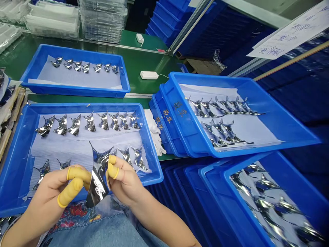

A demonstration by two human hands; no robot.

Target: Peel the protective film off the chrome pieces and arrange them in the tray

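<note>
Both hands are together just above the lap, the left hand (48, 195) and right hand (125, 181) clamped on opposite edges of one curved mirror-bright piece (99, 175). On my feed the glare hides its exact material, though it looks like thin chrome-plated metal.

Beyond the hands runs a green workbench (144, 65), and below them I can see denim jeans (102, 223) with a floral patch (72, 212). Directly ahead of the hands sits a blue plastic tray (84, 107) lined with pale paper, holding rows of matching chrome pieces (89, 121); the nearest ones lie just past the fingers. A second blue tray (74, 51) lies farther ahead, also holding a row of chrome pieces. To the right of the hands, a tilted blue tray (195, 137) rests on a stack, with another loaded blue tray (246, 168) below it and nearer the right hand.

Stacked clear plastic trays (102, 20) stand at the far edge of the bench. A white glove (154, 130) lies just beyond the right hand, beside the near tray. Yellow finger cots (73, 173) cover fingers on both hands.
</note>
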